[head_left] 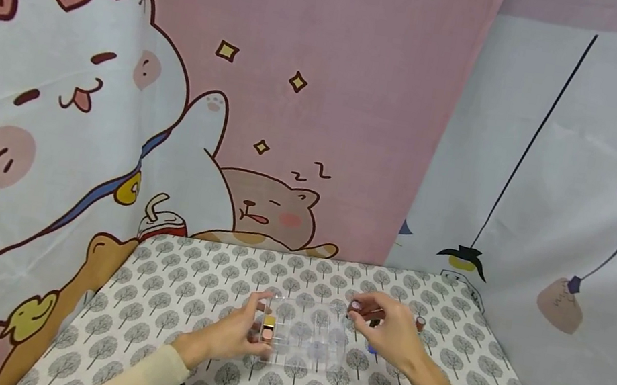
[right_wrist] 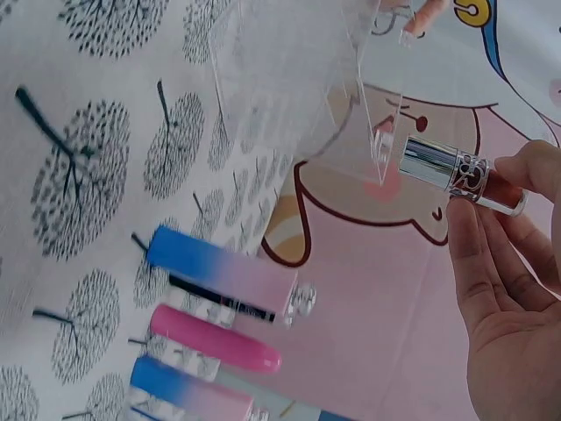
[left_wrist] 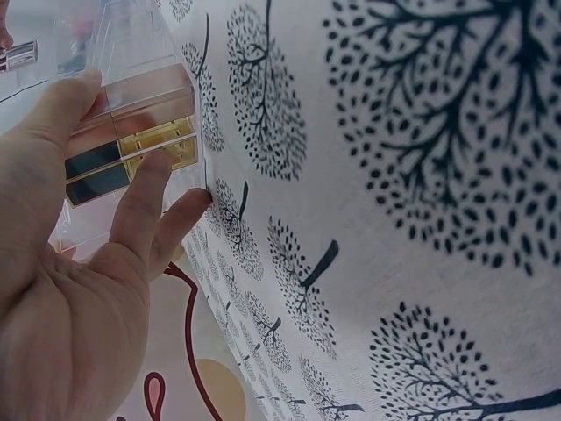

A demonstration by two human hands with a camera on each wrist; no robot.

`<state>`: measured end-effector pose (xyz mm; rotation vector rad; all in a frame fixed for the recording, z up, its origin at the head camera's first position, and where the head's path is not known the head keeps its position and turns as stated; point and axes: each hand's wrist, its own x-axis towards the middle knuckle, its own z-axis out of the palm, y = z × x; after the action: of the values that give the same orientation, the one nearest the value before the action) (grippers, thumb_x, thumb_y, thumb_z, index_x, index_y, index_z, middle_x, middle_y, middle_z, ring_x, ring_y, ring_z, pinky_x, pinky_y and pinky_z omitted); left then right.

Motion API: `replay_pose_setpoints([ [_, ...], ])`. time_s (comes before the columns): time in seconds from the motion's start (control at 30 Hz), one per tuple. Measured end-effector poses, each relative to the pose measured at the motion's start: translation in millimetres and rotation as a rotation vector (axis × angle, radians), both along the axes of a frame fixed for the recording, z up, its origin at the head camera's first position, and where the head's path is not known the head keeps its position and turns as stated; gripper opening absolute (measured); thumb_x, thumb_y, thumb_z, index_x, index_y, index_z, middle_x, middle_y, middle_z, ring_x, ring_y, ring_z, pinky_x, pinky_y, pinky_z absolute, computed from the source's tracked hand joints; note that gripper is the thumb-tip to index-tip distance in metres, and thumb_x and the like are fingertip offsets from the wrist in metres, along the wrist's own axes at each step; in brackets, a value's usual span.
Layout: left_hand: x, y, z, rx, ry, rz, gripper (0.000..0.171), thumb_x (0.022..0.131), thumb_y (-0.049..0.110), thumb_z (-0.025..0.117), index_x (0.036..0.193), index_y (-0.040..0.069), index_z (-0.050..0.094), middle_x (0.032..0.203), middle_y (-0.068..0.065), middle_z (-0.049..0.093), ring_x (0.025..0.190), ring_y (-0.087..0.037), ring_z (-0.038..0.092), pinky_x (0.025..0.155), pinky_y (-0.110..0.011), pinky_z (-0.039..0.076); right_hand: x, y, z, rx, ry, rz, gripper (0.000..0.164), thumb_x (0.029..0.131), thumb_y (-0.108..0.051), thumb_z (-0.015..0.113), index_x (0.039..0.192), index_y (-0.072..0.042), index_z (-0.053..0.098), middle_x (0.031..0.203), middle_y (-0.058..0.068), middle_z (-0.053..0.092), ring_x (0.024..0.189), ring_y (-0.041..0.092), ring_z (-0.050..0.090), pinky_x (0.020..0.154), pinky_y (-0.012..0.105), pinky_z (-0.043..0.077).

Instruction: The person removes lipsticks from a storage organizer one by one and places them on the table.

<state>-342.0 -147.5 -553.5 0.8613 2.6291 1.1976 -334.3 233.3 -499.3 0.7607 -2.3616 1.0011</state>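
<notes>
A clear plastic organizer (head_left: 309, 336) with compartments lies on the tree-print cloth. My left hand (head_left: 239, 327) grips its left end, thumb at the near corner and fingers toward the far one. Through the wall by those fingers, the left wrist view shows a gold-and-black lipstick (left_wrist: 96, 171) and a pinkish tube (left_wrist: 145, 96). Over the organizer's right side, my right hand (head_left: 392, 329) pinches a lip gloss (right_wrist: 465, 175) between thumb and fingers. Its silver cap points toward the organizer, and dark reddish-brown colour shows in the tube.
Beside the organizer, on the right, lie a blue-to-pink tube (right_wrist: 219, 267), a bright pink tube (right_wrist: 215, 339), another blue-to-pink tube (right_wrist: 188, 386) and a thin black stick. A small reddish item (head_left: 420, 323) shows behind my right hand. A cartoon-print curtain (head_left: 356, 125) hangs behind the table.
</notes>
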Motion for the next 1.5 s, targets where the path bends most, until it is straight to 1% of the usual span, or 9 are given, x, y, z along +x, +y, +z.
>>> replay_pose_setpoints([
  [0.17,0.1,-1,-0.7,0.001,0.004,-0.005,0.118,0.098,0.028,0.097,0.182,0.019,0.014,0.163,-0.024,0.058,0.109,-0.011,0.076,0.097,-0.026,0.069,-1.0,11,2.1,-0.016,-0.015,-0.024,0.031,0.097,-0.005,0.094,0.126,-0.004,0.083,0.104,0.000,0.089,0.087,0.008,0.083,0.078,0.040,0.076],
  [0.33,0.1,-1,-1.8,0.011,0.001,-0.020,0.117,0.099,0.026,0.097,0.182,0.017,0.014,0.163,-0.027,0.057,0.109,-0.013,0.076,0.097,-0.027,0.070,-1.8,22,5.4,-0.033,0.011,-0.048,0.029,0.096,-0.005,0.094,0.123,-0.008,0.084,0.103,-0.001,0.089,0.087,0.008,0.083,0.076,0.032,0.075],
  [0.57,-0.3,0,0.3,0.009,0.012,-0.019,0.118,0.098,0.026,0.097,0.182,0.016,0.015,0.163,-0.026,0.058,0.111,-0.015,0.077,0.098,-0.026,0.070,-3.4,37,6.7,-0.036,0.026,-0.076,0.031,0.095,-0.004,0.095,0.123,-0.006,0.084,0.102,0.001,0.089,0.088,0.008,0.083,0.080,0.030,0.075],
  [0.83,1.0,0,2.2,0.012,0.002,-0.022,0.116,0.099,0.024,0.096,0.182,0.014,0.015,0.164,-0.029,0.056,0.114,-0.018,0.078,0.098,-0.026,0.070,-4.3,56,6.4,-0.024,0.028,-0.127,0.034,0.095,-0.003,0.096,0.126,-0.004,0.082,0.104,0.004,0.088,0.088,0.004,0.081,0.080,0.019,0.071],
  [1.03,1.7,-1,0.9,0.022,-0.013,-0.014,0.118,0.098,0.025,0.097,0.182,0.016,0.016,0.163,-0.028,0.057,0.113,-0.023,0.079,0.093,-0.023,0.069,-1.8,68,4.2,-0.015,0.004,-0.150,0.032,0.096,-0.003,0.095,0.126,-0.006,0.083,0.105,0.003,0.088,0.088,0.002,0.080,0.079,0.025,0.073],
  [1.13,2.1,-2,1.0,0.018,-0.009,-0.009,0.117,0.098,0.026,0.097,0.183,0.017,0.017,0.156,-0.027,0.062,0.106,-0.019,0.078,0.087,-0.023,0.069,-0.1,74,2.2,-0.003,0.005,-0.162,0.032,0.095,-0.003,0.095,0.124,-0.004,0.083,0.102,0.003,0.088,0.087,0.002,0.079,0.078,0.029,0.074],
  [1.23,2.7,-3,1.6,0.005,0.000,0.000,0.117,0.098,0.028,0.097,0.183,0.018,0.018,0.158,-0.028,0.060,0.101,-0.014,0.075,0.082,-0.024,0.069,0.7,80,0.4,0.009,0.014,-0.172,0.031,0.095,-0.002,0.095,0.123,-0.004,0.083,0.100,0.003,0.087,0.084,0.002,0.079,0.076,0.032,0.075],
  [1.4,4.1,-3,1.1,-0.024,0.029,0.035,0.117,0.097,0.032,0.098,0.184,0.019,0.021,0.175,-0.027,0.048,0.110,-0.015,0.074,0.089,-0.030,0.072,0.4,88,-4.5,0.042,0.021,-0.190,0.030,0.093,-0.002,0.095,0.121,-0.006,0.083,0.100,0.003,0.087,0.083,0.003,0.079,0.076,0.037,0.076],
  [1.5,5.1,-2,0.5,-0.048,0.052,0.049,0.119,0.097,0.035,0.098,0.185,0.019,0.020,0.178,-0.024,0.047,0.114,-0.019,0.075,0.094,-0.035,0.073,0.6,92,-7.6,0.051,0.003,-0.198,0.032,0.092,-0.002,0.096,0.121,-0.003,0.083,0.101,0.005,0.087,0.084,0.004,0.079,0.077,0.032,0.075],
])
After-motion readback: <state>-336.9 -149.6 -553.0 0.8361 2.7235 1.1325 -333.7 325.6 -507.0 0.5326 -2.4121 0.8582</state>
